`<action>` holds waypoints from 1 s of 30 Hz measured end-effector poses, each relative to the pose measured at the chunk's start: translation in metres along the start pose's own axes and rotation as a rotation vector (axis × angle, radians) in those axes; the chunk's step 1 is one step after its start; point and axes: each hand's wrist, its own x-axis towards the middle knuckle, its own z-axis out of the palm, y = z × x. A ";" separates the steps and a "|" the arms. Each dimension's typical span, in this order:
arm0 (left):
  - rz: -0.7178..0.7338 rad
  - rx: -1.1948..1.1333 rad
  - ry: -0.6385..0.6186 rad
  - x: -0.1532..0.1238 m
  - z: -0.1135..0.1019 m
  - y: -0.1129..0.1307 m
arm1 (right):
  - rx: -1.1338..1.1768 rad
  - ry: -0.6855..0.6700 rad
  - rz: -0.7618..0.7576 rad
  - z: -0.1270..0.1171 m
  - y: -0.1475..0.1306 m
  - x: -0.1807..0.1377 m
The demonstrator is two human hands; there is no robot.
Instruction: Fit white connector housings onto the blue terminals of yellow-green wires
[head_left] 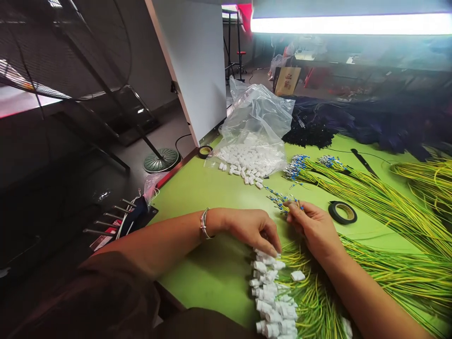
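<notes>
Pinching a small bunch of blue-tipped wires (283, 201) between thumb and fingers, the right hand (316, 228) sits just right of centre. It is closed on them, with their blue ends fanning toward the upper left. The left hand (252, 228), close beside it, curls palm-down with its fingertips on the top of a row of white connectors (273, 292). Whether it grips one cannot be told.

That row runs down to the lower edge of the frame, each connector fitted to yellow-green wires (318, 301) that pass under the right forearm. Further out on the green table (197, 188), a black tape roll (342, 212) lies right of the hands. Long wire bundles (374, 200) stretch to the right edge, and a clear plastic bag (257, 122) at upper centre spills loose connectors (243, 172).

The fanned tips look loosely held, so one could slip out or bend if the pinch shifts. The forearm resting across the finished wires could drag and tangle them, and the nearest connectors lie close enough to the table's front edge to be nudged off.
</notes>
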 end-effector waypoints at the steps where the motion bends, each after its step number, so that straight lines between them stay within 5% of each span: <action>1: -0.016 0.053 0.033 0.000 -0.003 0.001 | 0.007 -0.020 0.008 0.001 0.000 0.000; 3: -0.094 0.202 0.301 -0.001 -0.013 -0.002 | 0.024 -0.037 0.017 0.003 0.000 -0.001; 5: -0.146 0.430 0.707 -0.002 -0.027 -0.012 | 0.029 -0.034 0.019 0.006 -0.001 -0.002; 7: -0.093 0.659 0.957 -0.002 -0.041 -0.025 | -0.004 -0.023 0.012 0.008 -0.002 -0.002; 12: 0.097 0.991 0.796 0.000 -0.050 -0.049 | -0.155 0.032 -0.059 0.009 -0.003 -0.001; 18: 0.031 1.010 0.824 0.001 -0.041 -0.049 | -0.201 0.062 -0.079 0.010 -0.002 -0.001; 22: 0.056 0.677 0.942 0.003 -0.037 -0.042 | -0.245 0.064 -0.099 0.011 -0.004 -0.003; 25: 0.036 0.214 1.005 0.006 -0.031 -0.033 | -0.308 0.116 -0.143 0.012 -0.006 -0.006; 30: -0.098 -0.555 0.826 0.008 -0.016 -0.018 | -0.403 0.144 -0.225 0.014 -0.008 -0.009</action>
